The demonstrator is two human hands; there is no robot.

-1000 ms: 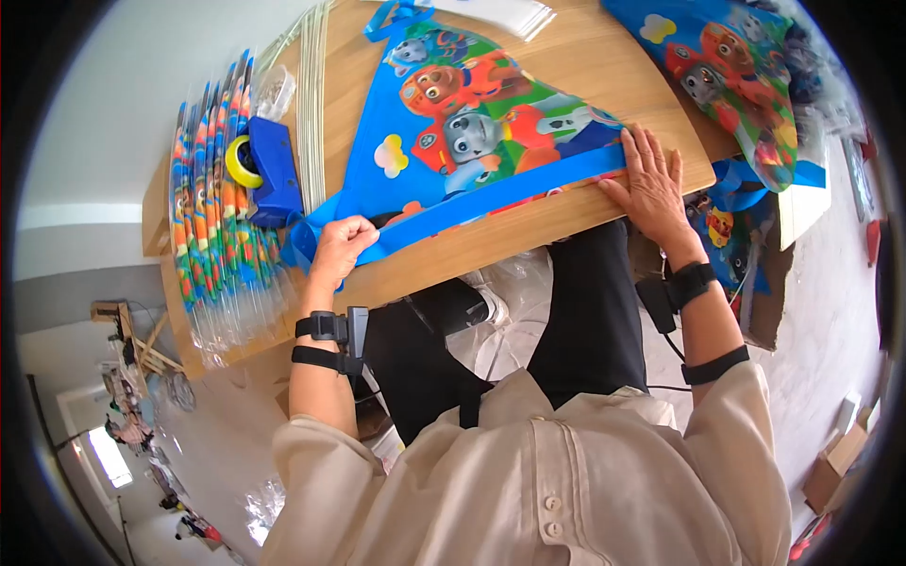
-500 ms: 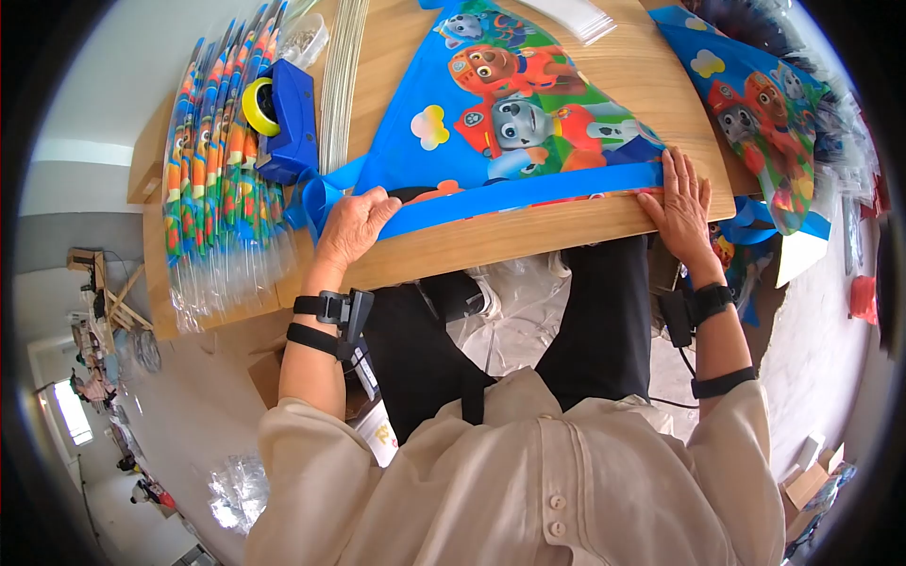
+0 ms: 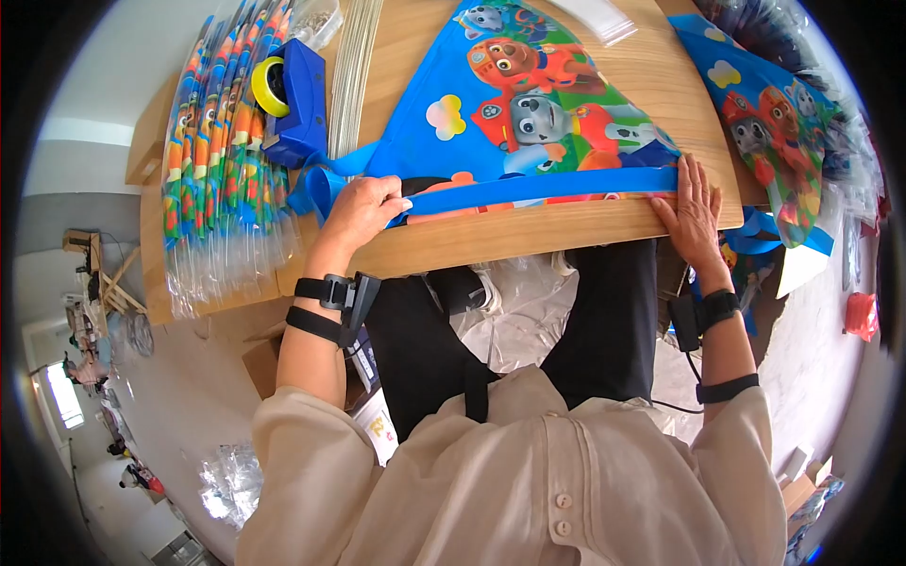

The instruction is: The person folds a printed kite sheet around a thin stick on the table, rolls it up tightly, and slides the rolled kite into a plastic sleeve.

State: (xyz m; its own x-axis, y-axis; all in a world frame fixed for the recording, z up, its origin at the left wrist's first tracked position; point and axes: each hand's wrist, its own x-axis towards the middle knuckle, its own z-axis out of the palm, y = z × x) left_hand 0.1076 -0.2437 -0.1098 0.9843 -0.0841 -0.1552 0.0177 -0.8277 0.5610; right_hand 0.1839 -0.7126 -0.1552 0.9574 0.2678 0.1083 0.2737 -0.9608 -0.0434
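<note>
Blue strip (image 3: pixel 547 191) is already lying along the printed sheet's (image 3: pixel 448 156) six-o'clock edge, being pinched by left hand (image 3: pixel 363 209), pressed by open right hand (image 3: pixel 695 212); no fastening is showing.

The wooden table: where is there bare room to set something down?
The table's clearest patch lies right of the printed sheet, below the white strips and above the right hand. A narrower one lies between sheet and pale sticks. The left end is crowded with wrapped packages and a tape dispenser.
</note>
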